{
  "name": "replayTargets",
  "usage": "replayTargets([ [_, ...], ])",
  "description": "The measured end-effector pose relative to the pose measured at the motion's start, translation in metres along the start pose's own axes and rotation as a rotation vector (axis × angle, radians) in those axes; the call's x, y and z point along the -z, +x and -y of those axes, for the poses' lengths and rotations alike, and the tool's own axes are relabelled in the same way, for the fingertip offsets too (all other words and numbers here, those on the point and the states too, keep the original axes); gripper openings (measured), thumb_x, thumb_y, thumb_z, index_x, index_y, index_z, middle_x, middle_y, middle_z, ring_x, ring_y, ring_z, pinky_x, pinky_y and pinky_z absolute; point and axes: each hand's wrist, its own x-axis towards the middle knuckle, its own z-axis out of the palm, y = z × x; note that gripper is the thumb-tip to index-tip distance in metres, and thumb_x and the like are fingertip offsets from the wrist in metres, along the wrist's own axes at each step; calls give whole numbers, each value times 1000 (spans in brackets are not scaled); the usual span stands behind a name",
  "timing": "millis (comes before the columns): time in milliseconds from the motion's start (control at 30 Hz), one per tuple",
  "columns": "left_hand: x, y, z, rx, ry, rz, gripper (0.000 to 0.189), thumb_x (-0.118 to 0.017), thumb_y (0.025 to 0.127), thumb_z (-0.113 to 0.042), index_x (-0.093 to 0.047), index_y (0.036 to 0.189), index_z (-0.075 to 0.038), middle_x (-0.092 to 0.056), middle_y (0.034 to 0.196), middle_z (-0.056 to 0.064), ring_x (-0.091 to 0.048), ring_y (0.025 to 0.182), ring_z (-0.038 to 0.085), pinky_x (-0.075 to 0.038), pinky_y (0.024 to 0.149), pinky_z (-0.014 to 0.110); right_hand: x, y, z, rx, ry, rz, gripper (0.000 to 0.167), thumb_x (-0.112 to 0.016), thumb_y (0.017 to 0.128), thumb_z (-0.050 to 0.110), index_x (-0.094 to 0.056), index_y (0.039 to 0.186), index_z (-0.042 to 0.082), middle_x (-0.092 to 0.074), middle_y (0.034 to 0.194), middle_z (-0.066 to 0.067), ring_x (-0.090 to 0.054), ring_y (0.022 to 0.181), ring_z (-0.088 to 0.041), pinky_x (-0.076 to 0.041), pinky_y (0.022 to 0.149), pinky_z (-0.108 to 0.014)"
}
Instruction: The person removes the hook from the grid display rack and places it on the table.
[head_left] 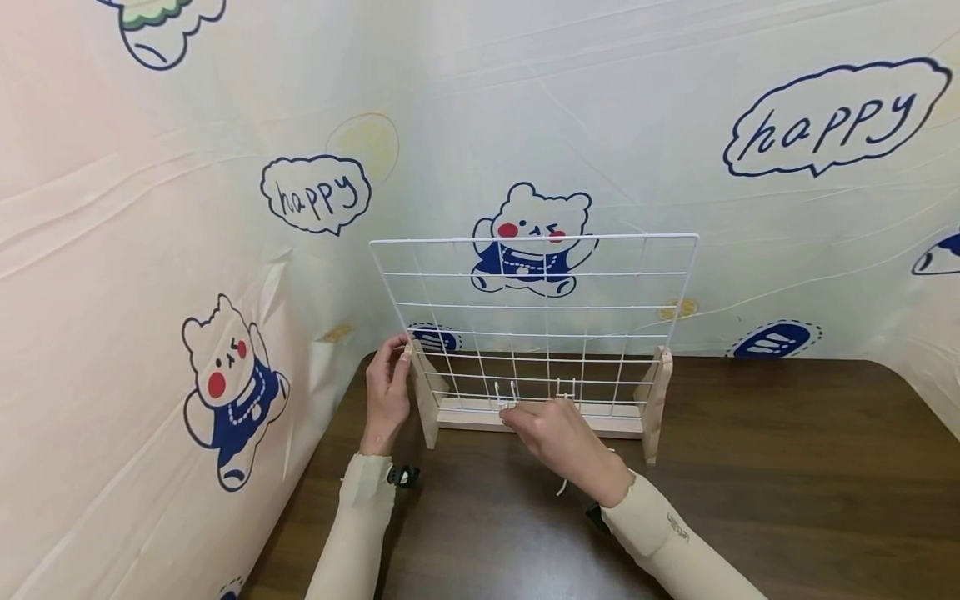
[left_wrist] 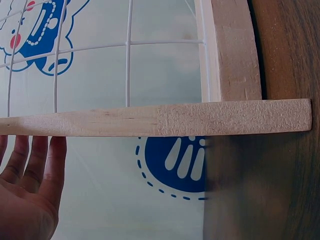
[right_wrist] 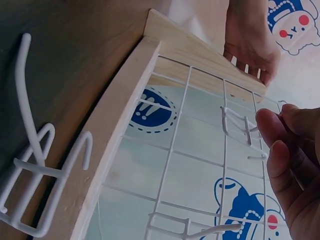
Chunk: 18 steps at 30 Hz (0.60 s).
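A white wire grid (head_left: 622,275) stands upright in a pale wooden stand (head_left: 656,400). My left hand (head_left: 387,392) is at the stand's left side panel; in the left wrist view its straight fingers (left_wrist: 52,167) touch the panel's outer face. My right hand (head_left: 566,442) pinches the end of a white wire hook (right_wrist: 239,125) between thumb and fingertips, low on the grid's left half. To the right, a second white hook (head_left: 566,388) hangs on the grid. A third hook (right_wrist: 35,200) is in front of the stand's base, mostly hidden under the right hand in the head view.
The stand rests on a dark brown wooden table (head_left: 780,475). Behind and to the left hangs a pale curtain (head_left: 442,125) printed with bears and "happy" bubbles, close to the table's back edge. Dark wrist devices (head_left: 405,476) sit at both cuffs.
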Motion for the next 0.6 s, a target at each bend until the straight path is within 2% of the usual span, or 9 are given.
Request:
replayTargets([
  [200, 1, 3, 35, -32, 24, 9, 27, -50, 104, -4, -64, 124, 7, -69, 118, 25, -59, 98, 0, -45, 85, 12, -2, -4, 0, 10, -16, 4, 13, -77, 86, -1, -77, 94, 10, -75, 76, 5, -62, 57, -2, -50, 51, -20],
  [300, 2, 3, 34, -31, 21, 9, 27, -50, 105, -5, -64, 124, 6, -69, 119, 25, -59, 100, 0, -45, 86, 11, -2, -4, 0, 9, -18, 14, 13, -76, 87, -1, -77, 94, 10, -76, 77, 5, -65, 59, -4, -52, 52, -21],
  [600, 1, 2, 36, -21, 25, 7, 26, -51, 104, -3, -65, 124, 4, -70, 120, 23, -58, 99, 1, -44, 86, 11, -3, -8, 0, 14, -18, 22, 15, -77, 85, -3, -78, 94, 9, -75, 76, 4, -61, 56, -3, -48, 49, -19],
])
